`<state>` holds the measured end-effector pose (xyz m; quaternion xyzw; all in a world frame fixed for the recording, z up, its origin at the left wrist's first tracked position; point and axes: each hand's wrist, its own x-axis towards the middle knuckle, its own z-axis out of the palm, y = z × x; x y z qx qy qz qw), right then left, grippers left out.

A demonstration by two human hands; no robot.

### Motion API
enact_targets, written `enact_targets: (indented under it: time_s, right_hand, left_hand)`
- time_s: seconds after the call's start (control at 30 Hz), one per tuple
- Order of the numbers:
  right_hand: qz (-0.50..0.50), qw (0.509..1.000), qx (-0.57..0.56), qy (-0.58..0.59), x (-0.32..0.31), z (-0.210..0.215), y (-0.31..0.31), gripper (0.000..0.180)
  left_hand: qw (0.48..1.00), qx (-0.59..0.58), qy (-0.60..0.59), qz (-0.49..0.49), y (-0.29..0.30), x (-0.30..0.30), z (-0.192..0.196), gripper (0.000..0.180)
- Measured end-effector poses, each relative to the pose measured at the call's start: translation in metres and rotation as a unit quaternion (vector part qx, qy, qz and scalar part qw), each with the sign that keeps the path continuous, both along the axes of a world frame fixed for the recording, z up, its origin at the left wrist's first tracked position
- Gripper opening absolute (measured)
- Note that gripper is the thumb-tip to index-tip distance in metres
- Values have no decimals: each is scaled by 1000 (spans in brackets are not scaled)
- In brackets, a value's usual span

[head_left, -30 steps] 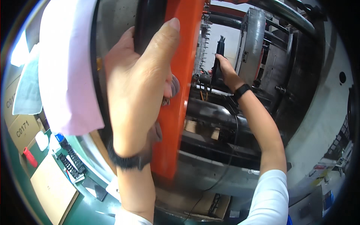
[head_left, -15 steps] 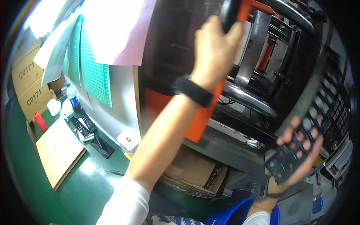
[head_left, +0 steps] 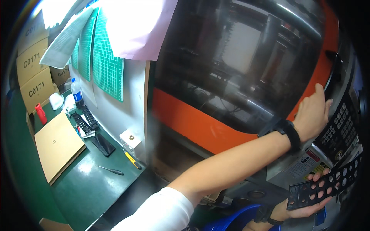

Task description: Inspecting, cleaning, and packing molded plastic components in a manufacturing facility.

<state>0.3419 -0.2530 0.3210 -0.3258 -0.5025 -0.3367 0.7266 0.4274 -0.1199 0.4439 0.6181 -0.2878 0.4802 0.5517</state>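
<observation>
The orange-framed, see-through machine door (head_left: 208, 129) is already drawn across, your left hand (head_left: 313, 113) at its right edge, whether clasping I cannot tell, while your right hand (head_left: 305, 211) holds the black perforated plastic strip (head_left: 325, 186), near right, not yet set down.

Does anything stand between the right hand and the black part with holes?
Nothing visible does: the right hand holds the black part, its fingers lying behind it. The left hand is apart, at the edge of the orange door.

The green table (head_left: 86, 188) bears flat cardboard (head_left: 58, 148), a yellow cutter (head_left: 132, 159) and, seemingly, a black phone (head_left: 103, 145).
</observation>
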Motion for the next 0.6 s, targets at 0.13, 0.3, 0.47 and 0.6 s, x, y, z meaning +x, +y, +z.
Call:
enact_targets:
  time_s: [0.13, 0.3, 0.47, 0.6]
  right_hand:
    - [28, 999, 7, -34, 13, -8, -18, 49]
    - [25, 998, -2, -50, 22, -23, -34, 48]
    - [-111, 985, 99, 90, 25, -35, -49, 52]
    - [45, 988, -127, 71, 26, -37, -92, 54]
  left_hand:
    - [999, -4, -2, -43, -41, 14, 0, 27]
    - [996, 2, -30, -84, -74, 30, -6, 33]
    - [994, 21, -87, -63, -98, 45, -9, 52]
    - [981, 114, -7, -157, -71, 23, 2, 55]
